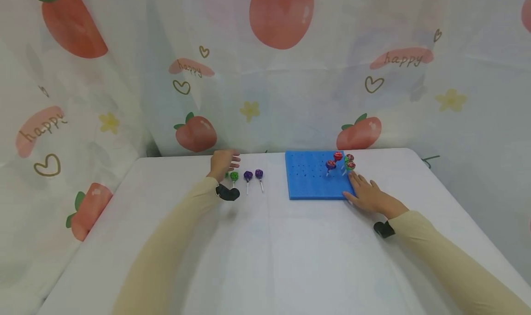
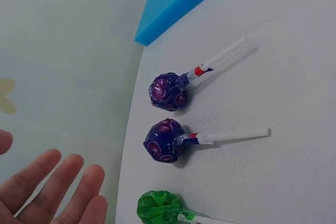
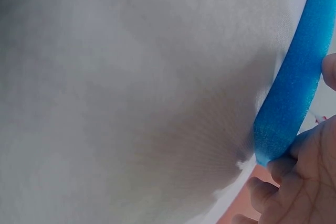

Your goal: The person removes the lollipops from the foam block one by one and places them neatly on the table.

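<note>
My left hand hovers above the lollipops at the left, its fingers loosely bent and nothing between them. Below it are a green lollipop and part of another green one, mostly hidden by the hand. To their right lie two purple lollipops, sticks toward me. My right hand rests against the near right corner of a blue foam board, fingers extended along its side and thumb at the near edge. Several lollipops stand in the board's right part, among them a red one and a purple one.
Rows of small holes dot the board's left and middle. The white table ends close behind the board and loose lollipops, where a printed curtain hangs. Dark bands circle both wrists.
</note>
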`<state>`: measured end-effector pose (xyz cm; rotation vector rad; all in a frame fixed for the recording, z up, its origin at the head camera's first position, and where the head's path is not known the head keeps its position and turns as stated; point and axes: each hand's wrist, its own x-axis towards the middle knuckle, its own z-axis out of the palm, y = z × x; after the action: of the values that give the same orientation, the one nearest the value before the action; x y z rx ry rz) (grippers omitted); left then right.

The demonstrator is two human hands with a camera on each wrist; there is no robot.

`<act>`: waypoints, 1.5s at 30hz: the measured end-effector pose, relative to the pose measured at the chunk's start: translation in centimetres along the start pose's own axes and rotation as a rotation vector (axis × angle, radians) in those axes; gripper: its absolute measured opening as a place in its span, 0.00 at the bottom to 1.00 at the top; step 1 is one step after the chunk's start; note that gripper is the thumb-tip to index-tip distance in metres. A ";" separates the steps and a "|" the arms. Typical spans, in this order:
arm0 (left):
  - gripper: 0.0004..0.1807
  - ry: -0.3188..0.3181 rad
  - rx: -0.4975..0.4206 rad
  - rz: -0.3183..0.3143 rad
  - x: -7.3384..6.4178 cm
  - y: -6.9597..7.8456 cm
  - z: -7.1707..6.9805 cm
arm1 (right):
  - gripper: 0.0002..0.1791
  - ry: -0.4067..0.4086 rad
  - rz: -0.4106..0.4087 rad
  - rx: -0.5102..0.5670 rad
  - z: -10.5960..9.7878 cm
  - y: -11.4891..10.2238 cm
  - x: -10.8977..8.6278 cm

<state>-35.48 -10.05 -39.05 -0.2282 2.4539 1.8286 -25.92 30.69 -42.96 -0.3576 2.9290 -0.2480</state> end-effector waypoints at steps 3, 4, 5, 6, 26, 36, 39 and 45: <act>0.22 0.015 0.039 -0.001 -0.1 -0.2 0.1 | 0.44 0.000 0.001 0.002 -0.1 -0.1 0.1; 0.21 0.025 0.055 0.000 -0.2 -0.3 0.0 | 0.44 -0.001 0.000 0.003 -0.1 -0.1 0.1; 0.21 0.035 0.065 -0.003 -0.2 -0.5 -0.2 | 0.44 -0.001 -0.002 0.006 -0.2 -0.1 0.1; 0.21 0.046 0.072 -0.011 -0.2 -0.7 -0.3 | 0.44 -0.003 -0.002 0.004 -0.2 -0.1 0.0; 0.14 0.129 0.349 0.058 -0.6 -4.0 -3.1 | 0.44 -0.006 0.002 0.014 -0.2 0.3 0.0; 0.14 0.094 0.545 0.054 0.6 -5.4 -2.2 | 0.46 -0.006 0.002 0.010 0.1 0.1 0.0; 0.14 0.102 0.575 0.062 0.4 -5.3 -2.2 | 0.45 -0.003 0.002 0.015 0.1 0.1 0.0; 0.14 0.086 0.539 0.103 -0.2 -5.0 -2.7 | 0.44 0.005 0.000 -0.003 0.1 0.1 0.1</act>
<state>-34.40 -14.06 -42.98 -0.1468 2.9463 1.1333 -26.02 30.73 -43.12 -0.3587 2.9343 -0.2444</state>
